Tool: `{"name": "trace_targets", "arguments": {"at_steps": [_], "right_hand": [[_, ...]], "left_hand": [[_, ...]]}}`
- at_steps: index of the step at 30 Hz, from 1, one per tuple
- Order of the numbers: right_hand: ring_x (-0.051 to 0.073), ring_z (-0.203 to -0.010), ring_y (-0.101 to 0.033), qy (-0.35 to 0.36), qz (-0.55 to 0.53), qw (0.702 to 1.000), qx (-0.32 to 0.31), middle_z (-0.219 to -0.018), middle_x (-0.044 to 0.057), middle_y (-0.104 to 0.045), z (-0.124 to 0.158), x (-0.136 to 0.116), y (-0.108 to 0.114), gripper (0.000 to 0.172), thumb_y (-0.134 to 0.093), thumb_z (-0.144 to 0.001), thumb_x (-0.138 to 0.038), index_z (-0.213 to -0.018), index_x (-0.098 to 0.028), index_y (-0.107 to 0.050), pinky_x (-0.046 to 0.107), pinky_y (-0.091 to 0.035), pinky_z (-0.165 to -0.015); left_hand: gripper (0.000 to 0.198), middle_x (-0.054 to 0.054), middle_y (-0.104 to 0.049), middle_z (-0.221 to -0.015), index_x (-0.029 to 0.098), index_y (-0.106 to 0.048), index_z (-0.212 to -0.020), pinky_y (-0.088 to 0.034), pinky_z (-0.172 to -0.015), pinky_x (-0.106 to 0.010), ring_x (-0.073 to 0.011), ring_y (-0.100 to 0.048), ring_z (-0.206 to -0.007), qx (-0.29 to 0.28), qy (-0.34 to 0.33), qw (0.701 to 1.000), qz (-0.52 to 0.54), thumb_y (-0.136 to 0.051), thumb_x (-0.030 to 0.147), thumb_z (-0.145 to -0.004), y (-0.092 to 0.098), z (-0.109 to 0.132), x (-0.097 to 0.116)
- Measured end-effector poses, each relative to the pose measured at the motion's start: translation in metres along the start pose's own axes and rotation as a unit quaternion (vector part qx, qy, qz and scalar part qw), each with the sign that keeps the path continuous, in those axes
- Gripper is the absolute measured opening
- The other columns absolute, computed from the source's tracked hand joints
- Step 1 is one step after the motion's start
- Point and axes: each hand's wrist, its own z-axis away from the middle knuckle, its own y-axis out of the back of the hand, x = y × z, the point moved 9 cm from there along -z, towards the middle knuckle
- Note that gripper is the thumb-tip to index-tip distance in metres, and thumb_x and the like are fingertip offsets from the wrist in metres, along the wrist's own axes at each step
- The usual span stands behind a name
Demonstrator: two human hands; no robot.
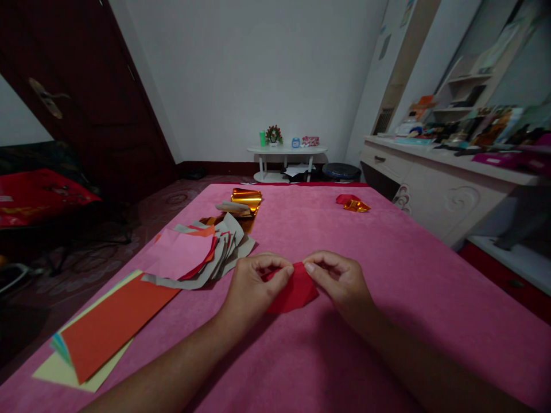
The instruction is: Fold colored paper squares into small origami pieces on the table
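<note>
Over pink cloth [430,310], hands [255,284] (both) pinch red paper [297,293].

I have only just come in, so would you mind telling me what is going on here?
A person is pinching the upper edge of a red piece between the thumb and fingers of the left hand and right hand, over a pink cloth. To the left lie a loose pile of cut pieces and a stack of coloured sheets, orange on top. Farther off at the right is a small crumpled gold piece.
</note>
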Motion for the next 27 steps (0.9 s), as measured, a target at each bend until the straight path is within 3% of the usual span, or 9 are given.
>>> {"name": "trace_targets", "arguments": {"at_steps": [12, 27], "right_hand": [[0.013, -0.055, -0.057, 0.019, 0.015, 0.999, 0.044, -0.062, 0.001, -0.064, 0.001, -0.006, 0.003, 0.013, -0.071, -0.068, -0.028, -0.066, -0.017, -0.065, 0.022, -0.047, -0.052], [0.014, -0.059, -0.058, 0.083, 0.127, 0.987, 0.049, -0.063, 0.001, -0.063, 0.004, -0.018, 0.002, 0.010, -0.064, -0.075, -0.021, -0.066, -0.018, -0.064, 0.023, -0.046, -0.055]], "left_hand": [[0.013, -0.002, -0.069, -0.065, 0.014, -0.069, -0.066, -0.047, -0.058, -0.020, -0.0123, -0.060, -0.061, -0.009, 0.015, 1.000, 0.013, -0.059, 0.014, -0.073, -0.005, 0.002, -0.002], [0.013, -0.001, -0.068, -0.067, 0.015, -0.069, -0.067, -0.045, -0.060, -0.019, -0.0116, -0.060, -0.063, -0.020, -0.001, 1.000, 0.011, -0.059, 0.013, -0.075, -0.009, 0.006, -0.002]]}}
